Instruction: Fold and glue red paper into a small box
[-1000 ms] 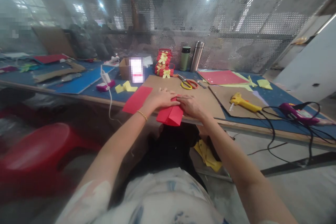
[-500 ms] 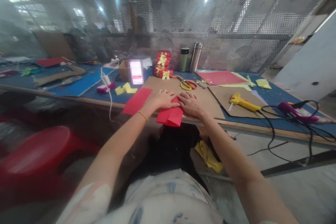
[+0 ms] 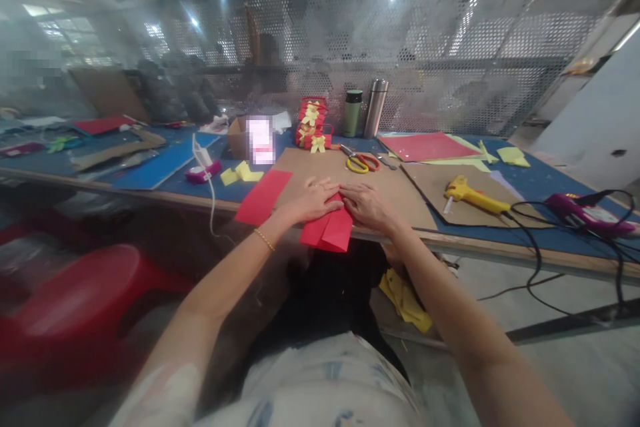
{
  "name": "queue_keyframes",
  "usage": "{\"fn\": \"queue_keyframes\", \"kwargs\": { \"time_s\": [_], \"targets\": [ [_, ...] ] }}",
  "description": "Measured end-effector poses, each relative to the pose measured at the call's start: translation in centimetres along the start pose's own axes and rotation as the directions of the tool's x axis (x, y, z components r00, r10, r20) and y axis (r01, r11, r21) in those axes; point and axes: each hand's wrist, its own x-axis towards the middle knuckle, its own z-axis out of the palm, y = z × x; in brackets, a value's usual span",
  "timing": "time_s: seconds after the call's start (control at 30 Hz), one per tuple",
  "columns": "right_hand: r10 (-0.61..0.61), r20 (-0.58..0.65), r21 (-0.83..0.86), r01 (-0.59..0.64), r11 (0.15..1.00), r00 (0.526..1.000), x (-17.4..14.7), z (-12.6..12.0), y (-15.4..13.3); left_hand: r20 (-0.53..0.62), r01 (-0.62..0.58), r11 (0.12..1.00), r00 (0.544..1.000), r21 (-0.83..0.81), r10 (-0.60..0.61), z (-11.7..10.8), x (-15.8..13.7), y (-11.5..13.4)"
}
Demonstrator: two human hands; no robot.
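Note:
A folded sheet of red paper (image 3: pixel 336 230) lies at the front edge of the table, its near end overhanging the edge. My left hand (image 3: pixel 320 199) rests flat across its upper left part, fingers stretched out and thumb on the paper. From the right, my right hand (image 3: pixel 365 203) lies along the paper's upper right edge, fingers extended and tips close to my left hand. Both hands press down on the paper; their undersides are hidden. Left of my left hand is a flat red sheet (image 3: pixel 264 197). Brown cardboard (image 3: pixel 400 197) lies beneath the work.
Scissors (image 3: pixel 357 161) lie beyond my hands, before red boxes with yellow bows (image 3: pixel 313 123). A green cup (image 3: pixel 353 113) and steel flask (image 3: pixel 376 109) stand behind. Rightward are a yellow glue gun (image 3: pixel 475 197) and black cables (image 3: pixel 535 247). A red stool (image 3: pixel 85 287) stands left.
My right hand's fingers have shifted left onto the folded paper's upper edge, where they press closer to my left hand. The view has tilted slightly; the other things stay put.

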Motion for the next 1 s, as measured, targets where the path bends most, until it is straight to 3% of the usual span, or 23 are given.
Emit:
{"fn": "queue_keyframes", "kwargs": {
  "time_s": [0.4, 0.63, 0.83, 1.0],
  "targets": [
    [-0.042, -0.036, 0.073, 0.045, 0.996, 0.998, -0.2, 0.6, 0.8, -0.001, 0.009, 0.993, 1.000, -0.117, -0.009, -0.1, 0.5, -0.3],
    [-0.032, -0.064, 0.120, 0.039, 0.992, 0.997, -0.7, 0.9, 1.2, -0.108, -0.001, 1.000, 0.994, -0.017, -0.001, 0.5, 1.5, 0.0],
    [-0.042, -0.100, 0.114, 0.053, 0.992, 0.994, -1.1, -0.1, 0.8, -0.117, 0.006, 1.000, 0.993, 0.014, -0.004, 0.5, 0.7, 0.9],
    [-0.002, -0.075, 0.044, 0.006, 0.999, 0.997, -1.5, -1.3, 0.2, -0.077, -0.042, 0.994, 0.996, -0.097, 0.034, 0.4, 0.1, -0.1]
  ]
}}
